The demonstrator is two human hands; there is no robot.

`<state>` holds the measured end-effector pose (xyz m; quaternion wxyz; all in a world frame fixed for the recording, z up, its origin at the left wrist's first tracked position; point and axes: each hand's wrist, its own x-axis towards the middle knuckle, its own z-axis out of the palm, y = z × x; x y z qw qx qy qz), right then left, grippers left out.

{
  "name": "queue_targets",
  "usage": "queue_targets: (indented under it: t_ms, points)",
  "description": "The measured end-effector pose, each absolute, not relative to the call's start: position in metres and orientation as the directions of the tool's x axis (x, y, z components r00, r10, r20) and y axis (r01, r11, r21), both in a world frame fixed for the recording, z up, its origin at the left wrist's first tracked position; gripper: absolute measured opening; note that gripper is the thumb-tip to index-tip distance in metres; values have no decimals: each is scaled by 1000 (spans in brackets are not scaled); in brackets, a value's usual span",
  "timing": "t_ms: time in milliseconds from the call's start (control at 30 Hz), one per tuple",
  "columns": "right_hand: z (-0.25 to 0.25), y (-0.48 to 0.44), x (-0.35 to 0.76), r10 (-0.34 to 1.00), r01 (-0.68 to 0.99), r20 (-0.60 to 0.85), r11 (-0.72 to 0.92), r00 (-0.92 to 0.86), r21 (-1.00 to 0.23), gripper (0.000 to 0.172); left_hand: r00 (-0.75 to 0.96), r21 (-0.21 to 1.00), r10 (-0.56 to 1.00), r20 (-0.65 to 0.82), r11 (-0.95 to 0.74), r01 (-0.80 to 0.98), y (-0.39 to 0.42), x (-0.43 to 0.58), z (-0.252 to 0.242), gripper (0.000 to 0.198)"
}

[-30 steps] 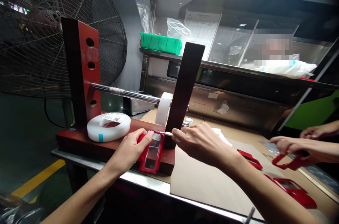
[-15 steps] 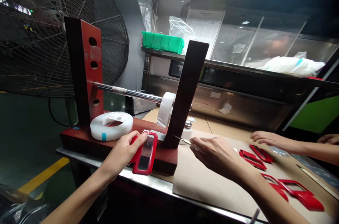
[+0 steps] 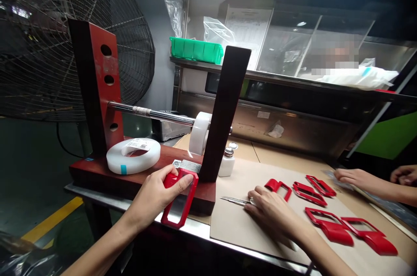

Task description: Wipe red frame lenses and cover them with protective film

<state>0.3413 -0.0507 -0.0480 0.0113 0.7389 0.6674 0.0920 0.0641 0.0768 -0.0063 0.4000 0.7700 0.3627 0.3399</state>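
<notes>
The left hand (image 3: 159, 193) pinches a red frame (image 3: 189, 202) between thumb and fingers, in front of the stand (image 3: 203, 195); the right hand (image 3: 270, 208), fingers curled in, holds a pointed tool (image 3: 234, 200) low over the surface (image 3: 234, 234), just beside one of the other frames (image 3: 272, 184)

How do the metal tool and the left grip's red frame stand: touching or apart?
Apart: the head view shows wooden base and cardboard between the metal tool and red frame.
</notes>
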Motion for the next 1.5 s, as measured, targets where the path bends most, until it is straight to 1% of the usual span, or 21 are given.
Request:
queue_targets:
  t_ms: [100,167,200,267,333,367,467,567,733,800,867,900,967,1000,1033,1100,1167,1233,1300,1400,1500]
  points:
    - [-43,-54,339,984,986,147,-118,100,121,23,505,856,831,235,-422,297,72,62,-6,40]
    - [-35,-57,333,975,994,209,-89,74,60,25,496,845,830,254,-440,303,68,61,-4,41]
    - [-30,-57,328,966,999,253,-45,46,-11,25,494,836,826,272,-457,305,65,62,-3,41]
    - [-18,-57,314,937,969,347,103,-19,-224,23,505,813,810,298,-493,311,59,62,-1,41]
    - [-6,-54,295,907,866,417,250,-53,-434,20,517,785,789,332,-535,312,52,63,-1,40]
    - [0,-53,285,898,808,436,294,-51,-510,20,519,769,775,361,-562,304,49,64,-2,39]
    - [12,-49,258,912,662,410,326,-32,-675,20,510,706,716,476,-657,264,44,62,-8,37]
    - [14,-46,241,936,531,347,322,-55,-784,21,525,624,634,569,-748,227,46,58,-16,35]
    - [5,-39,233,962,381,261,272,-81,-884,28,620,348,380,687,-920,179,53,50,-24,27]
    - [2,-38,231,965,356,243,262,-96,-897,30,624,285,342,702,-939,193,55,48,-25,27]
    - [1,-40,229,951,382,289,309,-111,-871,26,610,302,363,704,-931,206,57,45,-27,31]
    - [1,-41,228,932,421,343,361,-121,-832,23,606,336,392,692,-918,211,58,43,-29,39]
    - [0,-47,226,862,545,484,482,-153,-686,16,602,456,489,631,-862,222,61,37,-31,66]
    - [0,-49,225,818,614,547,527,-178,-588,13,589,548,561,581,-805,226,61,34,-32,76]
    - [-1,-52,225,776,679,597,552,-206,-484,12,565,653,640,521,-725,220,61,32,-33,81]
    - [-3,-56,224,702,777,662,560,-262,-287,16,507,842,775,377,-515,162,59,29,-31,77]
    - [-5,-58,222,645,826,695,548,-316,-133,20,466,942,853,235,-318,106,52,30,-26,69]
    - [-7,-57,219,598,839,716,543,-360,-32,24,453,975,880,141,-202,89,44,33,-19,60]
    - [-9,-55,217,577,839,718,544,-389,17,24,447,987,888,106,-150,65,37,38,-14,55]
    - [-13,-53,214,559,837,716,544,-418,64,25,466,986,877,119,-159,49,35,42,-12,52]
    - [-15,-52,213,545,838,719,536,-432,98,23,494,971,855,158,-224,78,39,42,-16,52]
